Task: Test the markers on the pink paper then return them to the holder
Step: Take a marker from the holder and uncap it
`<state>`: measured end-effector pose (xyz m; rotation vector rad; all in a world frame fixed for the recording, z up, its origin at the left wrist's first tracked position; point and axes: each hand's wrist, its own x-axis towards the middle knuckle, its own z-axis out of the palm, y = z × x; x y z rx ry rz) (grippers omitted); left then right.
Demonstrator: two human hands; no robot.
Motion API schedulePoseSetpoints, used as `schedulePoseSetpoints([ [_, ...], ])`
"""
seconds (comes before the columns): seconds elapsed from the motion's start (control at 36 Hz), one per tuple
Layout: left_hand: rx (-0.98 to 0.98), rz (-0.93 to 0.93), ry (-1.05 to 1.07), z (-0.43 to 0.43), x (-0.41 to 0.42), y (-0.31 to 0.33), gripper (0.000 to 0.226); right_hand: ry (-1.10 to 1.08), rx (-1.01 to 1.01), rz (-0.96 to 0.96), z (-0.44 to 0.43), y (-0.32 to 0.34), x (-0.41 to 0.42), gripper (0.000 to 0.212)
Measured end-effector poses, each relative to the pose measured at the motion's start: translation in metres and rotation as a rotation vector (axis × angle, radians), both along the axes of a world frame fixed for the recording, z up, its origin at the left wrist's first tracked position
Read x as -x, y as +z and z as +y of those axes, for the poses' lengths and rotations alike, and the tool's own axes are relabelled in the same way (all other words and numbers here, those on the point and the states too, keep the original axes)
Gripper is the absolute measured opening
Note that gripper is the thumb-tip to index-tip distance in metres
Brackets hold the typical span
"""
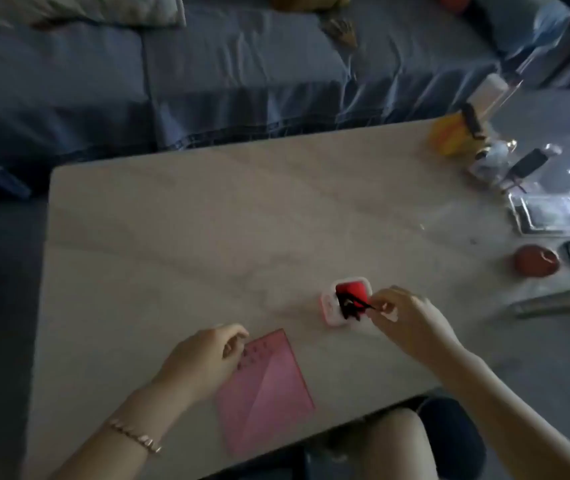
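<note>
Two bare hands work over a pale tabletop (242,209) that fills most of the view, with a blue sofa (207,81) behind its far edge. On the near part of the tabletop lies the pink paper (269,393), flat, with one corner turned toward the person and small dark marks near its upper left corner. The left hand (203,358) rests on that marked corner of the paper; its fingers (235,336) are curled inward, and I cannot tell if they hold something. A thin bracelet (134,434) sits on the left wrist.

Just to the right of the paper and a little farther away stands the holder (345,301), a small white box with a red inside. Dark markers (351,306) stand in it, seen from above; the picture is blurred, so I cannot count them. The right hand (411,320) is just beside the holder on its right side. Its fingers (382,304) are pinched together around a thin dark marker (368,304) whose other end reaches into the holder.

Near the right edge of the tabletop, well apart from the hands, are a round red object (536,261), a shiny tray (546,216) and a yellow box (449,136). Their details are too blurred to tell.
</note>
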<state>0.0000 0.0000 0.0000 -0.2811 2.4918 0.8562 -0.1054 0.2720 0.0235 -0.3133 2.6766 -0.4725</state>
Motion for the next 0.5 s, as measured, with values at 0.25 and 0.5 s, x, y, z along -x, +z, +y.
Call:
schedulePoseSetpoints([
  [0.25, -0.157, 0.185, 0.133, 0.017, 0.017, -0.116, 0.016, 0.045, -0.020, 0.391, 0.010, -0.127, 0.002, 0.024],
  [0.5, -0.257, 0.392, 0.106, 0.029, 0.030, -0.162, 0.018, 0.133, -0.110, 0.589, 0.007, -0.144, 0.004, 0.036],
])
